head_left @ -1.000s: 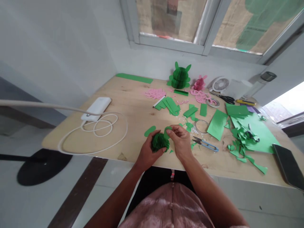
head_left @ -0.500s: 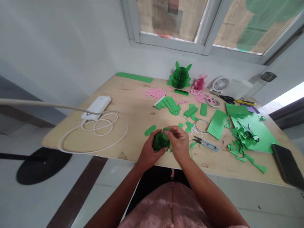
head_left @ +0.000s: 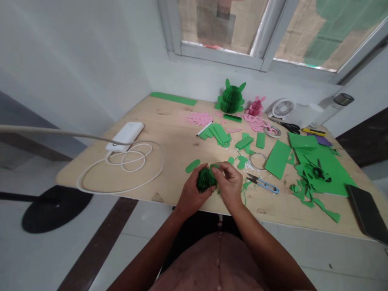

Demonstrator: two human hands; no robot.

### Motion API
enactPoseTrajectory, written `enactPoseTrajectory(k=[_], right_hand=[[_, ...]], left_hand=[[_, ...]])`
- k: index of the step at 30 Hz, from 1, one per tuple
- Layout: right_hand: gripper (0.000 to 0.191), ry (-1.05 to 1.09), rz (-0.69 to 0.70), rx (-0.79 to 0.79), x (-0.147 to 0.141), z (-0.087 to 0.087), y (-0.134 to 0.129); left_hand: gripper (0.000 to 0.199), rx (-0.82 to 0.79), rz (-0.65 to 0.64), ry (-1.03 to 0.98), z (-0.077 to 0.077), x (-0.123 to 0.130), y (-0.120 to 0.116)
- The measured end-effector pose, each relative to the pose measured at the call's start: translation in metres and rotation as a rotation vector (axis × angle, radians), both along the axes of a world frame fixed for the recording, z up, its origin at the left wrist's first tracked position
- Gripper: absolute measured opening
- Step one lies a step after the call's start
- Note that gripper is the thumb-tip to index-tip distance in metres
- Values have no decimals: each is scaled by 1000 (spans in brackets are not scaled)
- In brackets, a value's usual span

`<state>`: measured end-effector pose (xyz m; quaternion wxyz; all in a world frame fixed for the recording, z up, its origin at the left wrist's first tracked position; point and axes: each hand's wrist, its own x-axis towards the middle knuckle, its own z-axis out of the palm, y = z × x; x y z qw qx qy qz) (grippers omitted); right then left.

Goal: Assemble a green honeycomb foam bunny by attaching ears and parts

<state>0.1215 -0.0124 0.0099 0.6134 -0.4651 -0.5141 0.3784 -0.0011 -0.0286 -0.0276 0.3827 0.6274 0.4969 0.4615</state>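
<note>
My left hand (head_left: pixel 193 192) is wrapped round a small folded green paper ball (head_left: pixel 205 180) just above the front edge of the table. In my right hand (head_left: pixel 229 180), thumb and fingers pinch a small rounded green paper piece (head_left: pixel 214 166) against the ball's upper right side. Whether the piece touches the ball is hidden by the fingers. A green paper oval (head_left: pixel 193 166) lies beside my left hand. Blue-handled thread snips (head_left: pixel 263 184) and a ring of tape (head_left: pixel 258 161) are to the right of my right hand.
Green sheets and scraps (head_left: pixel 317 173) with scissors cover the table's right side, near a black phone (head_left: pixel 365 210). Finished green (head_left: pixel 231 99) and pink (head_left: pixel 255 107) paper figures stand at the back by a fan (head_left: pixel 282 108). A white power bank (head_left: pixel 125 136) with a coiled cable lies left.
The green ball has turned slightly in my left hand, and both hands stay close together. The view has shifted slightly; the other things on the table lie as before.
</note>
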Motion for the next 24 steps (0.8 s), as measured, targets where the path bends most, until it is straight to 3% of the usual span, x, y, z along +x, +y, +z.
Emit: enactPoseTrajectory(k=[5, 11, 24], right_hand=[[7, -52, 51, -16, 9, -4, -5], [19, -245, 121, 56, 20, -1, -12], [16, -299, 38, 32, 22, -7, -11]], left_hand=[[64, -8, -3, 13, 0, 0, 0], [63, 20, -8, 31, 0, 1, 0], [61, 16, 4, 59, 2, 2, -1]])
